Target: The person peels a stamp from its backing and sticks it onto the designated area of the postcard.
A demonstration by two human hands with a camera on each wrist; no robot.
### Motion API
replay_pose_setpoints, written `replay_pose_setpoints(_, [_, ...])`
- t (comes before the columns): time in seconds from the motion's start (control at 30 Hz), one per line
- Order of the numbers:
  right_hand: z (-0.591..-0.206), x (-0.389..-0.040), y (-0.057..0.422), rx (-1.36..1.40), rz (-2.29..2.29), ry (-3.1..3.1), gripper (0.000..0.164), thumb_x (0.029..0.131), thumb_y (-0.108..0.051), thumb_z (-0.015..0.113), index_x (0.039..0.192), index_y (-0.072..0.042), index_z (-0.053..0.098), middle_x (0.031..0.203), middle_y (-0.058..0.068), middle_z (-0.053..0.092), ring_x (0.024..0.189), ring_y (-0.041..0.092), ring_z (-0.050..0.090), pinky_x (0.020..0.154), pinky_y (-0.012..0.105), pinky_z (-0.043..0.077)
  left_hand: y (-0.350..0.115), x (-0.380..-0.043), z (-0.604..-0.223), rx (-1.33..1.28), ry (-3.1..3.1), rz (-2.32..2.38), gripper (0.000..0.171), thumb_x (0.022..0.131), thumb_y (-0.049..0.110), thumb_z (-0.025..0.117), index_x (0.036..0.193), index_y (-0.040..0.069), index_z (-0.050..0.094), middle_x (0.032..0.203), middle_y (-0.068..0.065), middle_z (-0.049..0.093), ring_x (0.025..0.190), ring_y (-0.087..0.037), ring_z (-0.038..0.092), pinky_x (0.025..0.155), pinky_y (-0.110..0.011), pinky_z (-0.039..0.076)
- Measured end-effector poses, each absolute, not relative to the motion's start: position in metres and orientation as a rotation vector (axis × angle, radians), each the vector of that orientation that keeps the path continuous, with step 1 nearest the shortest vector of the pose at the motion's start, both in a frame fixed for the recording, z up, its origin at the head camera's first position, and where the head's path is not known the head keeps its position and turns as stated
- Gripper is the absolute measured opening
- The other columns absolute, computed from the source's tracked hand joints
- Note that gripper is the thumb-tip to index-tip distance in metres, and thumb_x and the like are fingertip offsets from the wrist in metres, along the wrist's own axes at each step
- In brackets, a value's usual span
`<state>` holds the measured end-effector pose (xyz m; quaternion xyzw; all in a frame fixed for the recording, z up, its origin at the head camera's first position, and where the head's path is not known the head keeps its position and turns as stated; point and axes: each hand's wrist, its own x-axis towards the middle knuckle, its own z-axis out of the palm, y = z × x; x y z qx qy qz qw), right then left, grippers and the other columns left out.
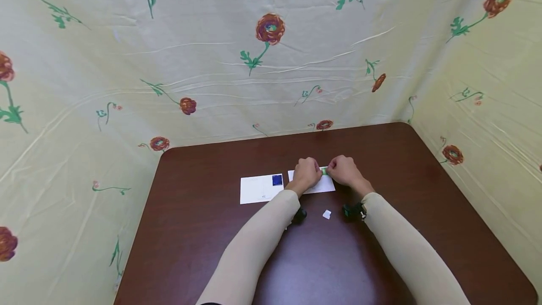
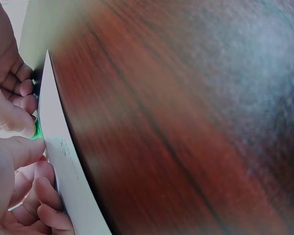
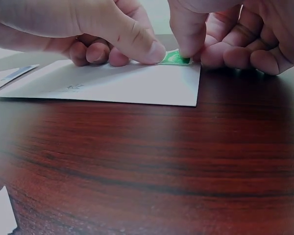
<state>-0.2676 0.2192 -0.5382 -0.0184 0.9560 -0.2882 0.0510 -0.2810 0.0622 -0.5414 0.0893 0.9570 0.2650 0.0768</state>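
A small green stamp (image 1: 324, 171) is at the upper right corner of a white postcard (image 1: 322, 185). My left hand (image 1: 307, 173) comes from the left over the card and holds the stamp's left edge, thumb tip on it in the right wrist view. At the opposite edge, my right hand (image 1: 345, 171) grips the stamp with its thumb and curled fingers. The right wrist view shows the stamp (image 3: 175, 58) against the card's surface; whether it is stuck down I cannot tell. Fingers cover much of the stamp (image 2: 37, 130) in the left wrist view.
Left of the hands lies a second white postcard (image 1: 256, 189) bearing a dark blue stamp (image 1: 277, 180). Between the forearms is a small white paper scrap (image 1: 327, 214). Everything is on a dark brown table (image 1: 203, 229), with flowered cloth (image 1: 220, 79) hanging behind and beside it.
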Motion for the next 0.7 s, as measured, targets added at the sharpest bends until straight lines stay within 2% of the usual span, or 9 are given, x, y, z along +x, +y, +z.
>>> replay_pose_setpoints(0.3, [-0.5360, -0.2673, 0.2170, -0.046, -0.857, 2.925, 0.017, 0.089, -0.020, 0.067, 0.077, -0.009, 0.070, 0.071, 0.005, 0.064, 0.064, 0.021, 0.057, 0.055, 0.028, 0.045, 0.0616, -0.2781, -0.5391, 0.332, 2.903, 0.778, 0.008, 0.090, 0.024, 0.073, 0.088, 0.020, 0.067, 0.088, 0.000, 0.067, 0.073, -0.018, 0.061, 0.063, -0.032, 0.049])
replay_pose_setpoints(0.47, [-0.5380, -0.2684, 0.2140, -0.067, -0.787, 2.990, 0.016, 0.086, -0.021, 0.067, 0.075, -0.010, 0.069, 0.073, 0.005, 0.065, 0.068, 0.023, 0.060, 0.061, 0.033, 0.049, 0.0609, -0.2786, -0.5381, 0.349, 2.899, 0.751, 0.005, 0.090, 0.026, 0.072, 0.093, 0.023, 0.069, 0.098, -0.001, 0.070, 0.078, -0.021, 0.063, 0.066, -0.035, 0.049])
replay_pose_setpoints(0.6, [-0.5401, -0.2676, 0.2133, -0.076, -0.765, 3.023, 0.013, 0.085, -0.021, 0.068, 0.084, -0.009, 0.065, 0.078, 0.007, 0.065, 0.071, 0.026, 0.060, 0.065, 0.037, 0.051, 0.0607, -0.2787, -0.5372, 0.362, 2.894, 0.745, 0.005, 0.090, 0.024, 0.072, 0.093, 0.022, 0.069, 0.099, -0.002, 0.071, 0.080, -0.021, 0.064, 0.067, -0.036, 0.050])
replay_pose_setpoints(0.7, [-0.5417, -0.2675, 0.2145, -0.134, -0.799, 3.036, 0.014, 0.085, -0.020, 0.071, 0.091, -0.010, 0.062, 0.079, 0.007, 0.063, 0.071, 0.024, 0.058, 0.066, 0.037, 0.049, 0.0606, -0.2786, -0.5368, 0.368, 2.889, 0.748, 0.005, 0.090, 0.024, 0.072, 0.093, 0.022, 0.070, 0.098, -0.002, 0.070, 0.079, -0.021, 0.064, 0.067, -0.035, 0.050])
